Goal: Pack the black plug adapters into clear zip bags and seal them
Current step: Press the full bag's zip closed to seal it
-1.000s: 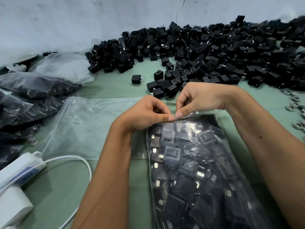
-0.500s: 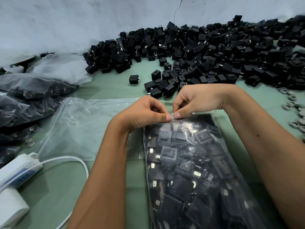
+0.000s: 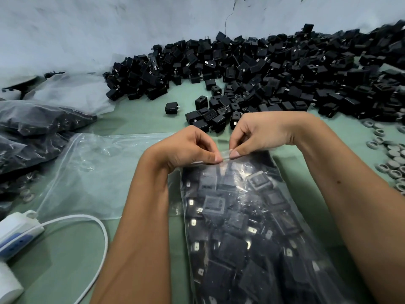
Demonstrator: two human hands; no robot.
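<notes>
Head view has my left hand (image 3: 186,148) and right hand (image 3: 260,132) side by side, each pinching the top strip of the full zip bag (image 3: 252,227), which lies on the green desk (image 3: 140,115) running back toward me between my forearms. Loose black adapters (image 3: 263,69) are heaped beyond my knuckles against the wall, an empty crinkled clear bag (image 3: 94,174) lies flat just left, and small grey rings (image 3: 390,154) dot the right edge.
</notes>
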